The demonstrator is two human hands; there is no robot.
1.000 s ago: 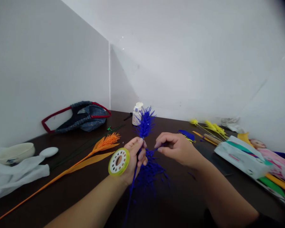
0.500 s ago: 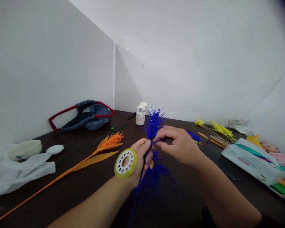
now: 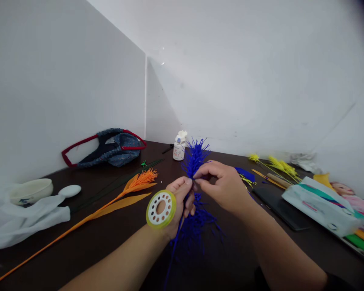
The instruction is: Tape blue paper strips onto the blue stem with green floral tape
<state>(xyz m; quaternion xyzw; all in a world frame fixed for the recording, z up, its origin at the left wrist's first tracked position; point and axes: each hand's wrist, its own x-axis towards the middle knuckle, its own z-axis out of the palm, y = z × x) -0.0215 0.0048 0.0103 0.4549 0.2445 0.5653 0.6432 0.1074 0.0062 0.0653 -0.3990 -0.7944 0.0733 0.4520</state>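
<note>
While my left hand (image 3: 180, 198) grips one bristly blue papery ear (image 3: 196, 157) below its formed head, my right hand (image 3: 223, 186) touches it, hold unclear; loose blue strands (image 3: 201, 223) remain.

It is probably a room in a home, though which one I cannot tell: on the dark table (image 3: 227, 258) by plain walls (image 3: 245, 81) are a bowl (image 3: 33, 190), a doll (image 3: 360, 203) and a cloth bag (image 3: 127, 157), while a blue flower (image 3: 195, 158) and a tape roll (image 3: 171, 209) show craft work.
</note>
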